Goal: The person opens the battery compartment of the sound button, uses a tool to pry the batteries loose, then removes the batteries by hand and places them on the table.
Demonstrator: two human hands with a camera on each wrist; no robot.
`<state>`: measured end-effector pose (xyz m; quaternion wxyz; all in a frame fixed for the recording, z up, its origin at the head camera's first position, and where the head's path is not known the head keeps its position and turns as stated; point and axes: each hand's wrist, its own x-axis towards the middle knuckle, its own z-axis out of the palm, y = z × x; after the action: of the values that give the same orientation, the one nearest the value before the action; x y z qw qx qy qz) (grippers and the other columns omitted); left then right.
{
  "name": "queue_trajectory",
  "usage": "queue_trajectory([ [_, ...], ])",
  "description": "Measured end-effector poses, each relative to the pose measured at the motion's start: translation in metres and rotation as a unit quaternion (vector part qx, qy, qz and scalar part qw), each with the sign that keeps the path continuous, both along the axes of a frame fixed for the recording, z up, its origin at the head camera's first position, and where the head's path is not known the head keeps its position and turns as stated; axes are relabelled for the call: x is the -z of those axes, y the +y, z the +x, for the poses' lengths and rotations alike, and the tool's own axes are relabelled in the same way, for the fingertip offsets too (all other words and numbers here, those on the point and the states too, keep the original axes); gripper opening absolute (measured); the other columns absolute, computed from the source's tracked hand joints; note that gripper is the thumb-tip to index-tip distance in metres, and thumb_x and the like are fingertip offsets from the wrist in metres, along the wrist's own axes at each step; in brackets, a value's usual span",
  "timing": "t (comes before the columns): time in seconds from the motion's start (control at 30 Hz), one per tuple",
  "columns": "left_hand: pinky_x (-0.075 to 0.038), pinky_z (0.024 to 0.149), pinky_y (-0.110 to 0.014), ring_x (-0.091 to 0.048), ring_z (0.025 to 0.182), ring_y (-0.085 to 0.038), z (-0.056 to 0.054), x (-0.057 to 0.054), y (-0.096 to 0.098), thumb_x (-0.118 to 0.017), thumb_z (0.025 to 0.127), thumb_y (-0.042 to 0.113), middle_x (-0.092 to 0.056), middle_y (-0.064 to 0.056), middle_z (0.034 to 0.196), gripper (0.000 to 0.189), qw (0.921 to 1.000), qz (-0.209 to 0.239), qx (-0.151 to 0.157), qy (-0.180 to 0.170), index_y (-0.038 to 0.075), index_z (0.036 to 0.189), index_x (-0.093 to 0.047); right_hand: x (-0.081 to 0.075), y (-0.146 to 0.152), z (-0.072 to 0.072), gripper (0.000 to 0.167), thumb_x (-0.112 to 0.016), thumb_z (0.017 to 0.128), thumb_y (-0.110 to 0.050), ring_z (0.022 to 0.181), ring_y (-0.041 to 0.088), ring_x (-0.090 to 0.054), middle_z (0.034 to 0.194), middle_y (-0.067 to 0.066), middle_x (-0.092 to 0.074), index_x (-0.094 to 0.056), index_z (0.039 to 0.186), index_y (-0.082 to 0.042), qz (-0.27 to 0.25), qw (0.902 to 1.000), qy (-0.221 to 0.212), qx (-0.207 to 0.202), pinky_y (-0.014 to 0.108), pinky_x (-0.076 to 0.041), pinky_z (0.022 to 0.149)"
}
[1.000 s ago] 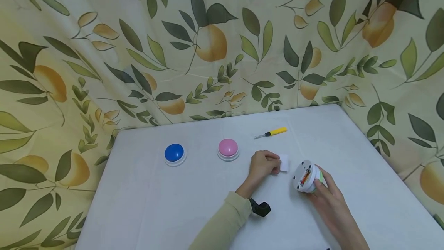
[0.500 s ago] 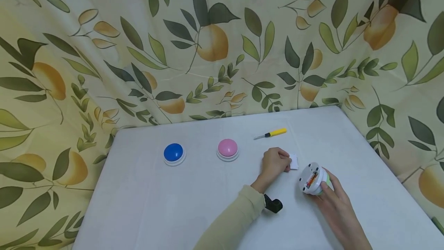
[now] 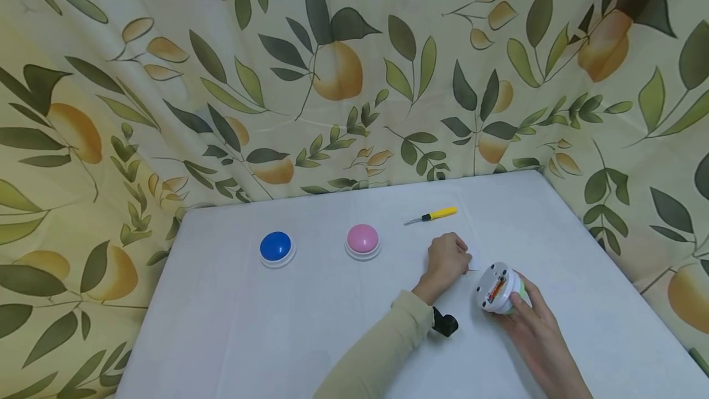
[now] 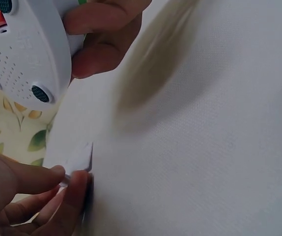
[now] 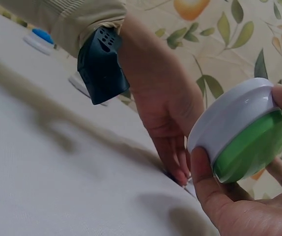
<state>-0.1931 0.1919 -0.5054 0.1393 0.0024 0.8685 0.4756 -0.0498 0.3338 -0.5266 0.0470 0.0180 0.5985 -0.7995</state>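
My right hand (image 3: 536,319) grips a round white button with a green dome (image 5: 251,147), held up and tilted above the table. Its white underside (image 3: 487,281) faces left, and the uncovered battery slot shows red-and-orange batteries (image 3: 497,289). Dark round feet dot that base in the left wrist view. My left hand (image 3: 447,260) pinches a small flat white piece (image 4: 81,158) between thumb and fingers, low over the tabletop, just left of the button. Part of this piece is hidden behind the fingers, and its exact kind is unclear.
A screwdriver (image 3: 432,216) with a yellow handle lies behind my left hand. A pink-domed button (image 3: 362,239) and a blue-domed one (image 3: 276,247) stand further left on the white table (image 3: 249,325). A leaf-and-fruit patterned curtain (image 3: 338,128) hangs behind the table.
My left hand has shifted right with the white piece, closer to the green button. The right hand, still holding the button, has moved slightly right.
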Motion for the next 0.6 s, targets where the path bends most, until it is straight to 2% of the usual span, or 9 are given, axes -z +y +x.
queue_trajectory([
  [0.13, -0.039, 0.049, -0.017, -0.052, 0.047, -0.006, 0.0, 0.0, 0.0, -0.078, 0.093, 0.014, -0.058, 0.003, 0.055, 0.011, 0.9992, -0.033, 0.021, 0.009, 0.01, 0.101, -0.071, 0.0, -0.001, 0.0, 0.05, -0.033, 0.115, -0.018, 0.129, -0.01, -0.054, 0.163, -0.002, -0.019, -0.017, 0.161, -0.026, 0.006, 0.9999, -0.01, -0.002, 0.019, -0.054, 0.099],
  [0.23, -0.041, 0.049, -0.017, -0.052, 0.051, -0.006, 0.002, 0.0, 0.0, -0.079, 0.093, 0.014, -0.06, 0.003, 0.062, 0.013, 0.9984, -0.043, 0.034, 0.014, 0.01, 0.102, -0.071, 0.0, -0.003, -0.001, 0.052, -0.034, 0.115, -0.02, 0.127, -0.012, -0.054, 0.168, 0.006, -0.01, -0.016, 0.162, -0.027, 0.017, 0.9997, -0.019, -0.001, 0.018, -0.053, 0.1],
  [0.37, -0.043, 0.053, -0.017, -0.052, 0.059, -0.004, 0.004, 0.0, -0.003, -0.08, 0.092, 0.015, -0.064, 0.003, 0.075, 0.015, 0.9969, -0.057, 0.048, 0.028, 0.01, 0.102, -0.07, -0.002, -0.005, -0.002, 0.053, -0.034, 0.115, -0.022, 0.126, -0.013, -0.054, 0.169, 0.01, -0.006, -0.014, 0.163, -0.027, 0.027, 0.9992, -0.028, -0.002, 0.017, -0.052, 0.1],
  [0.47, -0.043, 0.054, -0.016, -0.051, 0.061, -0.004, 0.003, 0.001, -0.007, -0.079, 0.094, 0.016, -0.063, 0.003, 0.076, 0.015, 0.9951, -0.066, 0.063, 0.039, 0.01, 0.103, -0.069, -0.004, -0.006, -0.004, 0.052, -0.034, 0.115, -0.022, 0.127, -0.011, -0.055, 0.167, 0.006, -0.014, -0.015, 0.163, -0.026, 0.023, 0.9993, -0.028, -0.007, 0.018, -0.052, 0.101],
  [0.6, -0.043, 0.055, -0.017, -0.051, 0.063, -0.004, 0.003, 0.002, -0.011, -0.075, 0.097, 0.017, -0.063, 0.003, 0.078, 0.014, 0.9921, -0.069, 0.089, 0.055, 0.011, 0.106, -0.067, -0.004, -0.008, -0.007, 0.053, -0.035, 0.115, -0.024, 0.126, -0.013, -0.054, 0.167, 0.004, -0.014, -0.014, 0.163, -0.027, 0.024, 0.9991, -0.033, -0.014, 0.017, -0.052, 0.101],
])
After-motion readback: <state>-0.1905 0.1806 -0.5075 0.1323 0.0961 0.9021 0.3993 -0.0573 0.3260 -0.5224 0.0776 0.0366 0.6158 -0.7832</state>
